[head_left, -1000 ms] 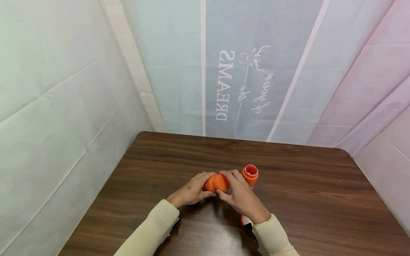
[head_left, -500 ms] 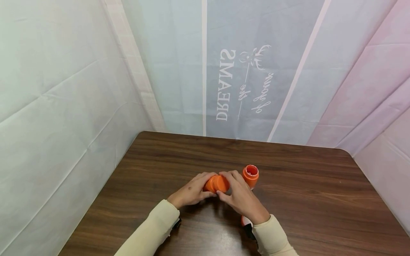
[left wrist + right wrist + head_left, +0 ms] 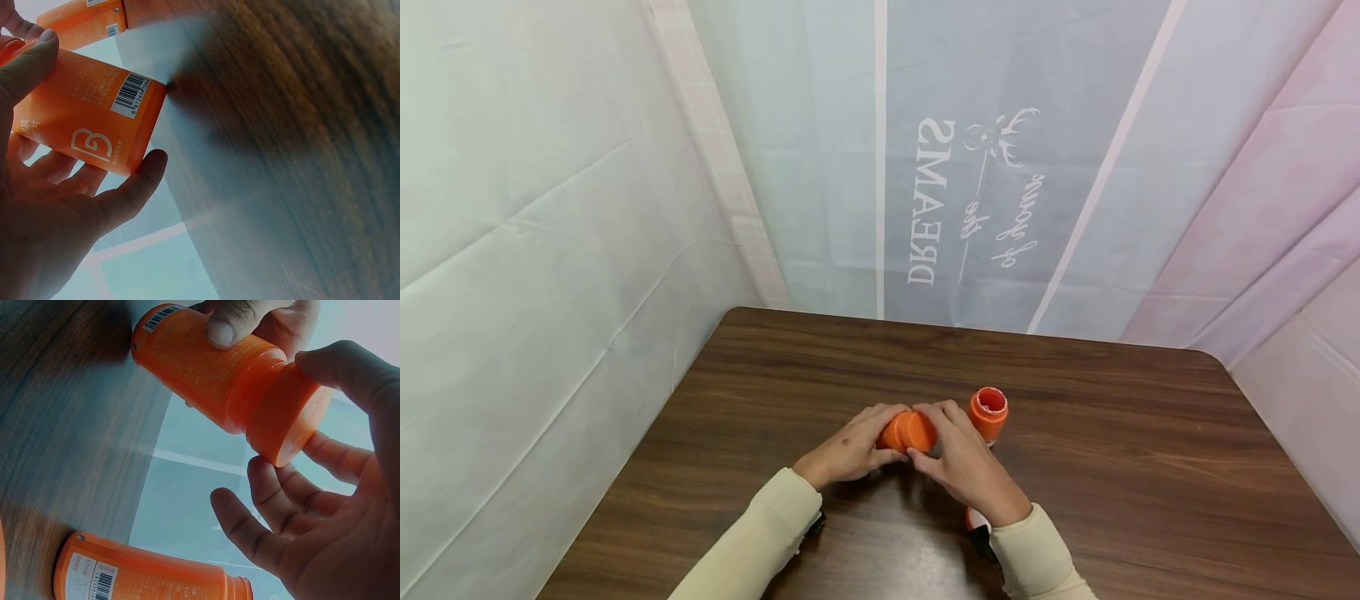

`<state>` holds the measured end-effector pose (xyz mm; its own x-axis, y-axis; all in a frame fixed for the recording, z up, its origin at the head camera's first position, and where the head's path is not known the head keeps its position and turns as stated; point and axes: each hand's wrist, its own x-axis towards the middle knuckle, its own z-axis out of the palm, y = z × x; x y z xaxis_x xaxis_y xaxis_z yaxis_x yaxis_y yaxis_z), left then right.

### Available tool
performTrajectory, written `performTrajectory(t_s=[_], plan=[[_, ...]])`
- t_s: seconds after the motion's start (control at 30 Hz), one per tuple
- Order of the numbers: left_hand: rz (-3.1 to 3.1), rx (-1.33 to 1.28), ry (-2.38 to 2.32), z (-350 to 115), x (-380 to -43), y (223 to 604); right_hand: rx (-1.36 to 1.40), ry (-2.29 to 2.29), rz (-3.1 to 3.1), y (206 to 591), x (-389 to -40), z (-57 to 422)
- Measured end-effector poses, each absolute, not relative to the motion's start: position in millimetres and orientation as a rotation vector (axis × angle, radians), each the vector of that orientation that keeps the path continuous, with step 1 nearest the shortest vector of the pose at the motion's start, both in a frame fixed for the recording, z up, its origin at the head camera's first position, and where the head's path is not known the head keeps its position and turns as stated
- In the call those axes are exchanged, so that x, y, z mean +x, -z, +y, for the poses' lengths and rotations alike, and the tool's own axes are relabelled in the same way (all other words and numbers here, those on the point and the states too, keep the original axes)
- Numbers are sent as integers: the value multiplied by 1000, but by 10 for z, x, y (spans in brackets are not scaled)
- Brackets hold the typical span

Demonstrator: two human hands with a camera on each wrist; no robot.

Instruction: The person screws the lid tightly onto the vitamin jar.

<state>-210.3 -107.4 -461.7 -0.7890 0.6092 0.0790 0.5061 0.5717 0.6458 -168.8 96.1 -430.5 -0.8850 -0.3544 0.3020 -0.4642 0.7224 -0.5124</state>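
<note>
My left hand [image 3: 846,450] grips the body of an orange pill bottle [image 3: 200,372], thumb on one side and fingers on the other. The bottle leans toward me and to the right, its lower edge right at the tabletop. Barcode and white print show on its label in the left wrist view. On its neck sits an orange screw cap [image 3: 287,415], pinched between the thumb and fingertips of my right hand [image 3: 966,462]. A second orange bottle [image 3: 988,427] stands uncapped just beyond that hand, its mouth facing up; whitish bits show inside.
An orange-rimmed lid with a white inside [image 3: 976,518] lies on the dark wood table [image 3: 1112,467], partly hidden by my right wrist. Fabric backdrops [image 3: 820,208] rise behind the far edge and along both sides.
</note>
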Motion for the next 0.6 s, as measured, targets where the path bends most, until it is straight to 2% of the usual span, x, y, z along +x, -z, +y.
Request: performTrajectory(t_s=[0.6], plan=[[2644, 932, -1005, -1080, -2105, 4541, 644, -910, -2757, 4254, -1724, 945]])
